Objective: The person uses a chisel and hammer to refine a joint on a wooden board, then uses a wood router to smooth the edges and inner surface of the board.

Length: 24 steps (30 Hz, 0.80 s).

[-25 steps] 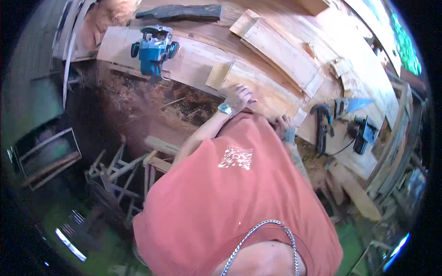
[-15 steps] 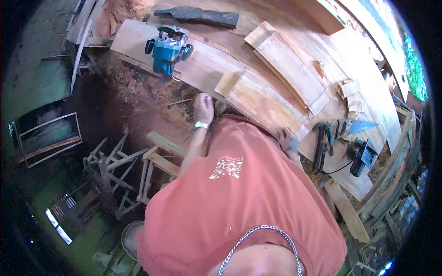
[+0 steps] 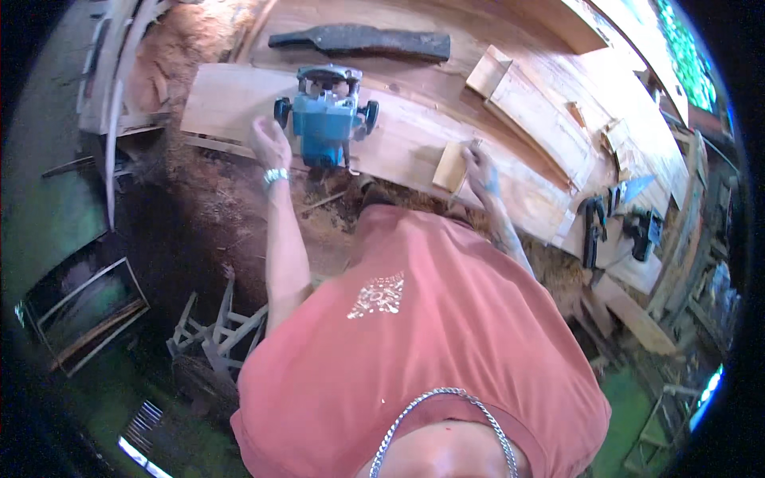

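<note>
A teal plunge router (image 3: 325, 119) with two black side knobs stands on a long pale plank (image 3: 398, 127) along the bench's near side. My left hand (image 3: 272, 143) is raised beside the router's left knob, its fingers apart and nothing in them. Farther right, my right hand (image 3: 480, 171) has its fingers curled at the upright edge of a wooden guide (image 3: 451, 165), a flat board with a short light end piece, which lies on the plank. Part of that guide is hidden under the hand and forearm.
A similar wooden guide (image 3: 538, 119) lies farther back. Behind the router is a dark, worn, long bar (image 3: 370, 41). To the right lie a hand saw (image 3: 633, 191), a black clamp-like tool (image 3: 591, 231) and a corded black power tool (image 3: 641, 233). Sawdust (image 3: 179, 64) heaps at the left.
My left hand has moved up and left to the router's side and opened. My right hand has slid from the guide's far right end to its left end piece. The view has shifted.
</note>
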Each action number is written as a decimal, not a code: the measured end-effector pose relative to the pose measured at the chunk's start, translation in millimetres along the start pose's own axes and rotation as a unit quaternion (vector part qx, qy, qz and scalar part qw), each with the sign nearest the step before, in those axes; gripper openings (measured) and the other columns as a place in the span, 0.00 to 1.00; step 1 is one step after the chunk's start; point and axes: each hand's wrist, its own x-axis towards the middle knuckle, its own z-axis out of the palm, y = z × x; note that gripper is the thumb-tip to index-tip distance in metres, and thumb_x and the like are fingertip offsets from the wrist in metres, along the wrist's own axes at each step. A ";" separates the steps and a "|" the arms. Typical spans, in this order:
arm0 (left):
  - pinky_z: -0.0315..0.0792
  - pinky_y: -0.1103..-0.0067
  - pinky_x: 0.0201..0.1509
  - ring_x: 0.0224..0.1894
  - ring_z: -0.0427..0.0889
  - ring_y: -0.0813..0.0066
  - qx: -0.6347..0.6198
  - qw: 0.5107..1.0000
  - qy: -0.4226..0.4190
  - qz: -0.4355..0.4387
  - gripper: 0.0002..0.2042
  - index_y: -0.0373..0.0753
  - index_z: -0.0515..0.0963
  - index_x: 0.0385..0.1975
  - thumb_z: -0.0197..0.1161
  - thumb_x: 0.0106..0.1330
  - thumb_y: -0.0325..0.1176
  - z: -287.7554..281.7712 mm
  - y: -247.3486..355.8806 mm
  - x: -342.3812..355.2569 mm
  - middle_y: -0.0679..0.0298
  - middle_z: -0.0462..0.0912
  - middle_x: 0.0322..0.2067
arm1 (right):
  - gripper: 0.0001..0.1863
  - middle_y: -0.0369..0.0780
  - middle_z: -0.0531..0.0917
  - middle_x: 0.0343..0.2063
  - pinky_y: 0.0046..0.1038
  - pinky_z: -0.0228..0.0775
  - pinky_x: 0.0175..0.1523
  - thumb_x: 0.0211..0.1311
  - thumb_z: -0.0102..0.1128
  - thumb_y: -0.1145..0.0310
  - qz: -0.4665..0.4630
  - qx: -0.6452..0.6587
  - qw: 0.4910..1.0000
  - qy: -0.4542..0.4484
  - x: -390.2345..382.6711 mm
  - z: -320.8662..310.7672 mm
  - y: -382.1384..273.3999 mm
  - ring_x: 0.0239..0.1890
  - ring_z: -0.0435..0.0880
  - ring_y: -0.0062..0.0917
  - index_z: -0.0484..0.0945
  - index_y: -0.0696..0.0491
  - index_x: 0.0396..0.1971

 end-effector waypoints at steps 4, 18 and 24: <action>0.73 0.63 0.60 0.52 0.82 0.53 -0.082 0.985 -0.131 -0.073 0.23 0.31 0.73 0.54 0.59 0.73 0.47 13.5 -28.4 57.1 0.45 0.83 0.51 | 0.25 0.50 0.86 0.46 0.35 0.76 0.55 0.70 0.59 0.48 0.041 -0.010 0.996 -0.073 19.9 111.5 -79.9 0.47 0.86 0.39 0.80 0.55 0.51; 0.58 0.77 0.16 0.12 0.66 0.80 -0.294 0.862 -0.291 -0.293 0.21 0.49 0.74 0.23 0.50 0.73 0.56 80.3 -54.6 95.8 0.71 0.71 0.15 | 0.22 0.39 0.82 0.34 0.36 0.72 0.41 0.68 0.59 0.48 0.238 0.374 0.895 -0.041 85.2 234.4 -142.6 0.36 0.79 0.26 0.82 0.54 0.40; 0.68 0.79 0.26 0.25 0.73 0.80 -0.451 0.837 -0.283 -0.124 0.12 0.36 0.76 0.24 0.58 0.68 0.37 49.8 28.7 71.8 0.66 0.73 0.22 | 0.18 0.34 0.78 0.34 0.25 0.72 0.41 0.69 0.61 0.55 0.124 0.419 0.884 0.167 49.6 196.0 -131.7 0.33 0.76 0.20 0.76 0.53 0.48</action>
